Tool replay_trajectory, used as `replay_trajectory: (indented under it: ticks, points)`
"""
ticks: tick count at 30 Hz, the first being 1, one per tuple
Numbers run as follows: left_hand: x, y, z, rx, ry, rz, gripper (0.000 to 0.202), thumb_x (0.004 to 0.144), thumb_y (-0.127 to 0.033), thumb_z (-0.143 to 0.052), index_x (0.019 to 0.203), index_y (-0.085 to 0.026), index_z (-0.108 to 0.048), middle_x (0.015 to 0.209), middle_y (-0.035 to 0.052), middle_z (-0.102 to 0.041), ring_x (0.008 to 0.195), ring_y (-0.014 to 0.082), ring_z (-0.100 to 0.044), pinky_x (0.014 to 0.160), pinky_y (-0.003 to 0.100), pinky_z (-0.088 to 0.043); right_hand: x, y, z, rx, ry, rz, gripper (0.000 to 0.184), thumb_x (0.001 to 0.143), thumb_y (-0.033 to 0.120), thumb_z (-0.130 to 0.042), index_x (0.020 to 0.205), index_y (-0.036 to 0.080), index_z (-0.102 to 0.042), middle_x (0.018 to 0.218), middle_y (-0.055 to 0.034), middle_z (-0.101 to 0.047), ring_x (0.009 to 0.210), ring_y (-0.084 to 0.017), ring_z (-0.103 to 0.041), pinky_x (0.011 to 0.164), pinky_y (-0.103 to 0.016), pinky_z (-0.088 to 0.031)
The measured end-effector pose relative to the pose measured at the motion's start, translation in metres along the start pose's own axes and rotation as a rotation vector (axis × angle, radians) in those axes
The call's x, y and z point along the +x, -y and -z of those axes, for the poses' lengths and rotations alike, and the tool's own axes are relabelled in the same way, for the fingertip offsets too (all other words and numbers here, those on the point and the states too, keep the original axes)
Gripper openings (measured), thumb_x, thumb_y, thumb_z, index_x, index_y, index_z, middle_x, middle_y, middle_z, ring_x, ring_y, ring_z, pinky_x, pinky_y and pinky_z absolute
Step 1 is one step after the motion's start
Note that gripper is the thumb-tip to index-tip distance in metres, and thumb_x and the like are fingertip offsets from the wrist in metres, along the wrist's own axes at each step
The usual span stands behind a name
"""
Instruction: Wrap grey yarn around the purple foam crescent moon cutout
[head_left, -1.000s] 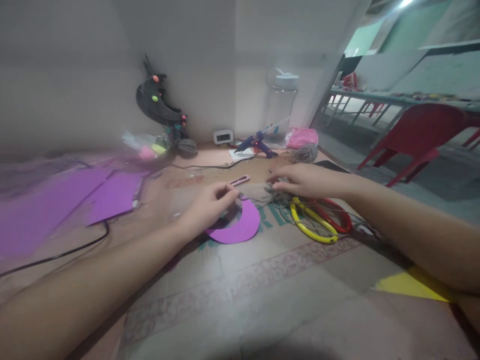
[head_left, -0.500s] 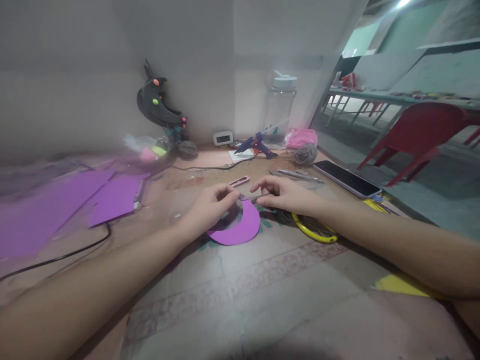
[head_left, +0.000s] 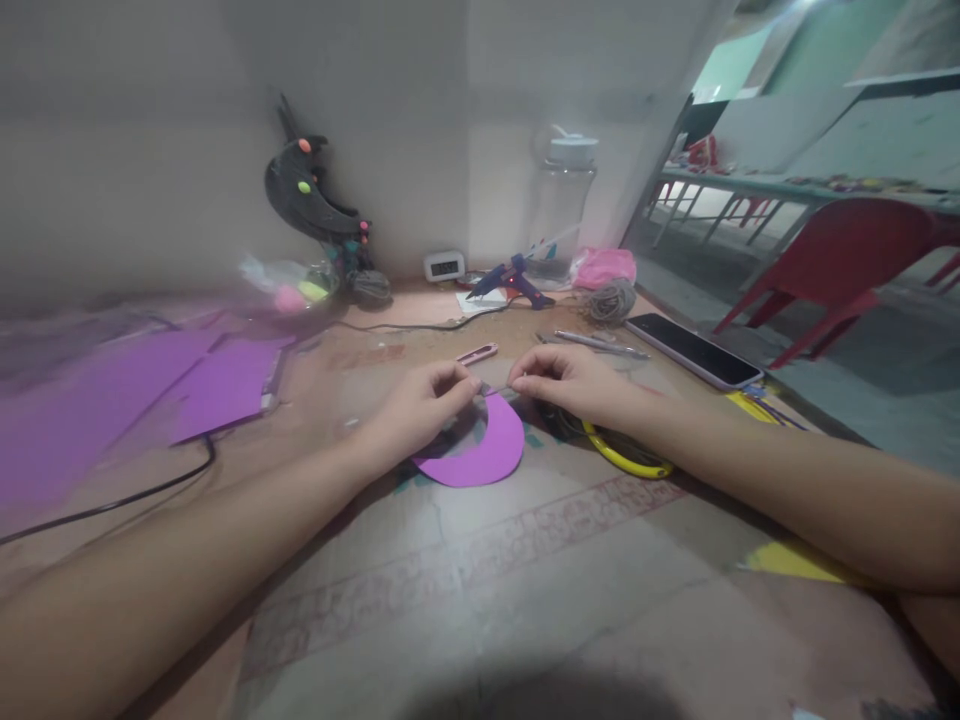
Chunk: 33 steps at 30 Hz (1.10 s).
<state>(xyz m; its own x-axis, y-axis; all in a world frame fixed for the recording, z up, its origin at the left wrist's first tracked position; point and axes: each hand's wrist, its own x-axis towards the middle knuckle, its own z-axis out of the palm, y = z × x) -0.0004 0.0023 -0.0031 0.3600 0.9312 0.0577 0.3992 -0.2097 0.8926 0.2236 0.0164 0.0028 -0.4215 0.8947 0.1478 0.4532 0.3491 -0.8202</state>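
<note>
My left hand (head_left: 435, 400) is closed in a pinch at the upper tip of a purple crescent cutout (head_left: 491, 458), flat and smooth like foam sheet or card. Part of the crescent lies hidden behind the fingers. A thin grey strand of yarn (head_left: 498, 388) runs from that tip across to my right hand (head_left: 559, 378), whose thumb and forefinger are pinched on it. Under my right wrist sit a yellow ring-shaped handle (head_left: 630, 464) and some dark yarn, partly covered. Just beyond my left fingertips lies a pink cutter (head_left: 478, 354).
Purple sheets (head_left: 225, 385) and a black cable (head_left: 142, 498) lie at left. Along the wall stand a dark crescent ornament (head_left: 307, 195), a small clock (head_left: 445, 266), a blue glue gun (head_left: 511, 280) and a clear bottle (head_left: 566, 200). A grey yarn ball (head_left: 611, 300) and phone (head_left: 694, 350) are at right.
My right thumb and forefinger have closed together on the grey strand, which now stretches between both hands. My left hand keeps its pinch on the crescent. The view has shifted slightly.
</note>
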Motion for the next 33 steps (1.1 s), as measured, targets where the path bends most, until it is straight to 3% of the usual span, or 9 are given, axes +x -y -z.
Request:
replay_trajectory:
  ticks: [8, 13, 25, 33]
  points:
    - [0.0010, 0.0013, 0.0001, 0.059, 0.025, -0.043, 0.026, 0.088, -0.040, -0.054, 0.078, -0.017, -0.061, 0.064, 0.0014, -0.064, 0.050, 0.0106, -0.055, 0.048, 0.020, -0.040, -0.0039, 0.0040, -0.0025, 0.065, 0.028, -0.014, 0.019, 0.086, 0.037, -0.060, 0.086, 0.018, -0.061, 0.054, 0.0027, -0.062, 0.049, -0.013, -0.059, 0.049, -0.023, -0.040]
    - [-0.0002, 0.0002, -0.0005, 0.044, 0.030, -0.038, 0.026, 0.089, -0.041, -0.054, 0.079, -0.017, -0.061, 0.062, 0.0012, -0.064, 0.048, 0.0104, -0.054, 0.047, 0.020, -0.039, -0.0022, 0.0025, -0.0038, -0.034, -0.057, -0.013, 0.019, 0.083, 0.037, -0.063, 0.083, 0.018, -0.063, 0.060, 0.0015, -0.063, 0.053, -0.012, -0.058, 0.052, -0.023, -0.041]
    - [0.0001, 0.0037, -0.0018, 0.029, 0.062, -0.029, 0.027, 0.089, -0.042, -0.054, 0.079, -0.019, -0.059, 0.060, -0.0005, -0.062, 0.045, 0.0094, -0.053, 0.044, 0.019, -0.038, -0.0038, 0.0002, -0.0035, -0.109, -0.111, 0.083, 0.023, 0.083, 0.041, -0.063, 0.083, 0.018, -0.066, 0.066, 0.0007, -0.061, 0.059, -0.012, -0.052, 0.057, -0.025, -0.039]
    - [0.0009, 0.0047, -0.0024, 0.016, 0.085, -0.043, 0.028, 0.089, -0.044, -0.053, 0.079, -0.019, -0.060, 0.061, 0.0005, -0.063, 0.048, 0.0106, -0.054, 0.045, 0.019, -0.039, -0.0042, 0.0054, -0.0048, -0.110, -0.079, 0.023, 0.021, 0.083, 0.038, -0.061, 0.083, 0.017, -0.065, 0.059, 0.0018, -0.060, 0.053, -0.011, -0.052, 0.053, -0.023, -0.038]
